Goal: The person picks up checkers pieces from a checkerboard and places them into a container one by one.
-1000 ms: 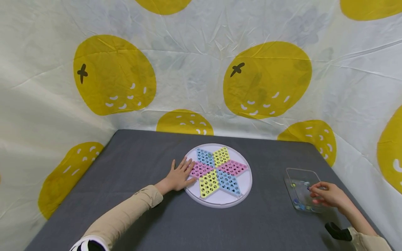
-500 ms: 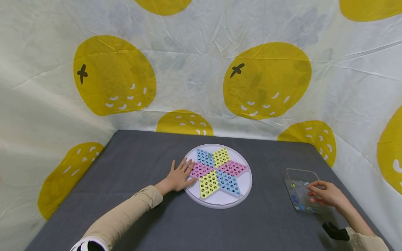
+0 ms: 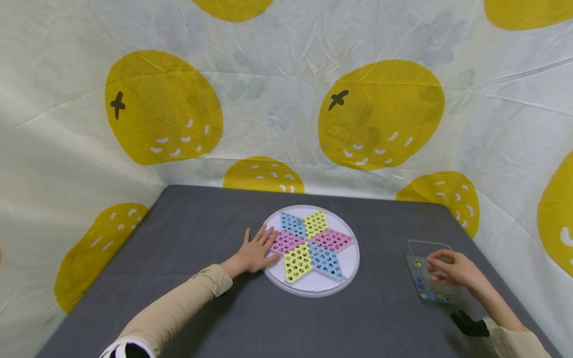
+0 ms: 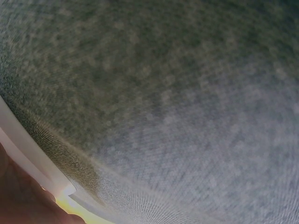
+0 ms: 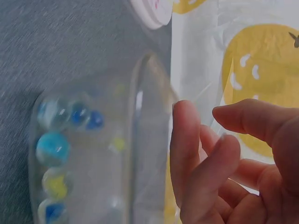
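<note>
My left hand (image 3: 256, 252) rests with spread fingers on the left rim of a round white Chinese checkers board (image 3: 322, 286). The board has a star of pink, yellow and blue sections with holes; one greenish marble (image 3: 299, 222) sits in a blue section. My right hand (image 3: 454, 271) is over a clear plastic box (image 3: 414, 283), thumb and index finger curled toward each other. I cannot tell whether a marble is between its fingertips. Inside the box lie blue marbles (image 5: 95, 120), a turquoise one (image 5: 53, 148) and a yellow one (image 5: 57, 185). In the left wrist view, part of my left hand (image 4: 28, 200) touches the board's rim.
A dark grey cloth (image 3: 201, 223) covers the table. Behind it and at both sides hangs a white curtain (image 3: 268, 99) printed with large yellow fruit. The box stands near the table's right edge, apart from the board.
My right hand has shifted left and slightly up over the box. A dark blue marble seen by its fingertips earlier no longer shows there. My left hand and the board stay still.
</note>
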A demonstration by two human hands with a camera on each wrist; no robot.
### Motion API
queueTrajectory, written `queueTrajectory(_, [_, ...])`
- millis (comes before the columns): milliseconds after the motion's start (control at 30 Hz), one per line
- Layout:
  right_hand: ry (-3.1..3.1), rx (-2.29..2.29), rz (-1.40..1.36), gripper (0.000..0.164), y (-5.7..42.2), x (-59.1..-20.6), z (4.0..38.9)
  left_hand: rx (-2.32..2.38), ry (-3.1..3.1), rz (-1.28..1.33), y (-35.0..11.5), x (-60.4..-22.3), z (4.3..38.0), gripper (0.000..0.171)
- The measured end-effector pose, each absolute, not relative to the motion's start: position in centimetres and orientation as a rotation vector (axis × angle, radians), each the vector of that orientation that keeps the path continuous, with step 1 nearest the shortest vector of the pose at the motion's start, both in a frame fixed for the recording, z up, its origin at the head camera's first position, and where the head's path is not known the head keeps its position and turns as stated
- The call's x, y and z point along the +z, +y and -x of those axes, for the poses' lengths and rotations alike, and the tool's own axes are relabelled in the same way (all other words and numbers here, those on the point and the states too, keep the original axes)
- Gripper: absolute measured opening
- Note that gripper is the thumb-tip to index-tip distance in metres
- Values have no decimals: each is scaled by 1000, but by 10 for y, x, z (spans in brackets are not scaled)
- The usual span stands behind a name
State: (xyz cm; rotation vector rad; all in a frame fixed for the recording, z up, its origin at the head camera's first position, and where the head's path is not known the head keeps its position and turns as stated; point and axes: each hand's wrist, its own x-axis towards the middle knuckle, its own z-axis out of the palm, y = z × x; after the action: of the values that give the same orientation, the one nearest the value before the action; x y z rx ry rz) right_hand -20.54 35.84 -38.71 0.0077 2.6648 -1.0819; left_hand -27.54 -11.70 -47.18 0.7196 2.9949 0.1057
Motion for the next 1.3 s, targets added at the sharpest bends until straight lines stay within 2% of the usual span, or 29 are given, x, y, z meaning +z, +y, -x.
queueTrajectory(700, [2640,-1169,198,40,292,-377,237,97,2973,-703,-117,-474,277,70])
queueTrajectory(1300, [2673,-1119,268,29,231,-393,277,131,2996,-731,-117,-471,274,70])
